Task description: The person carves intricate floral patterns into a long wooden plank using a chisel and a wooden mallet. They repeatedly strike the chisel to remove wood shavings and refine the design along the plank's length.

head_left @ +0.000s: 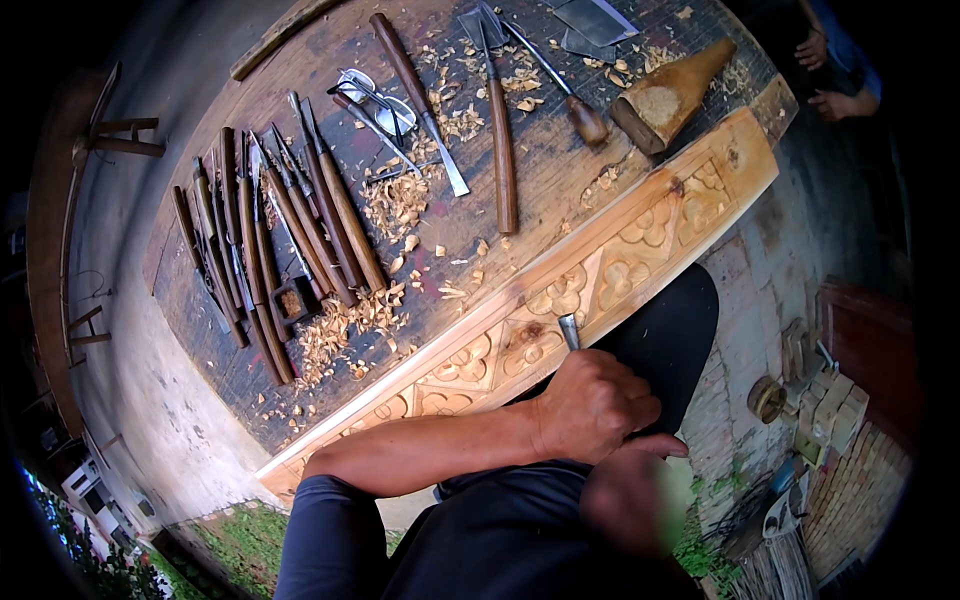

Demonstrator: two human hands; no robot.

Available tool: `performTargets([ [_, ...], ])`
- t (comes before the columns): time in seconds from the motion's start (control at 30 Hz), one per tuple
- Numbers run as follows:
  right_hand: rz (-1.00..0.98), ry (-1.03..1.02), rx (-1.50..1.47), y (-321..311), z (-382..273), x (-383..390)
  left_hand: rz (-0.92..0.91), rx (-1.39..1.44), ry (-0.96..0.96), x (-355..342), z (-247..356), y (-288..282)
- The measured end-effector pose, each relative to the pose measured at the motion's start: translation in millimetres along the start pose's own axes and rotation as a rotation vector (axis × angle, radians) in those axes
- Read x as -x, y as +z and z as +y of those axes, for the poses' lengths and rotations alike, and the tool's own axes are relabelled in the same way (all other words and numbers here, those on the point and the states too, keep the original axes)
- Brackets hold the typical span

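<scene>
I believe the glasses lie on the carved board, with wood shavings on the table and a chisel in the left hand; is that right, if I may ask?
Not quite: the head view shows the glasses lying on the table, not on the carved board; the wood shavings and the chisel in the left hand are as you say.

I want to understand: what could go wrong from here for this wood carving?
First, the chisel in the left fingers might slip and scar the carved flowers close to its blade.

Second, the eyeglasses lie near a wooden-handled tool on the table; if it gets knocked, the lenses could be scratched.
</scene>
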State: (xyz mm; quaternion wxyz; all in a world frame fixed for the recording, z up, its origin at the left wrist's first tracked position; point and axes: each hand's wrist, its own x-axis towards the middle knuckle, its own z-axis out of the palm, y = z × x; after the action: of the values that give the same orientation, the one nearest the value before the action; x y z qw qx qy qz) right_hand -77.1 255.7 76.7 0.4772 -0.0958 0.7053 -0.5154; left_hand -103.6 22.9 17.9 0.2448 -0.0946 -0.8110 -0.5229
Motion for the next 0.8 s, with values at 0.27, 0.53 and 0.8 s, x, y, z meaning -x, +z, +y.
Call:
performTargets([
  [0.27, 0.011, 0.038, 0.031, 6.5, -12.3, -8.1, 0.029, 0.007, -0.092, -1.5, 2.4, 2.7],
  [0.53, 0.002, 0.046, 0.076, 4.9, -17.3, -3.8, 0.078, -0.001, -0.071, -4.3, 0.2, -0.7],
  [0.8, 0.026, 0.067, 0.075, 4.7, -27.9, -3.7, 0.034, 0.016, -0.073, -3.7, 2.9, 0.4],
])
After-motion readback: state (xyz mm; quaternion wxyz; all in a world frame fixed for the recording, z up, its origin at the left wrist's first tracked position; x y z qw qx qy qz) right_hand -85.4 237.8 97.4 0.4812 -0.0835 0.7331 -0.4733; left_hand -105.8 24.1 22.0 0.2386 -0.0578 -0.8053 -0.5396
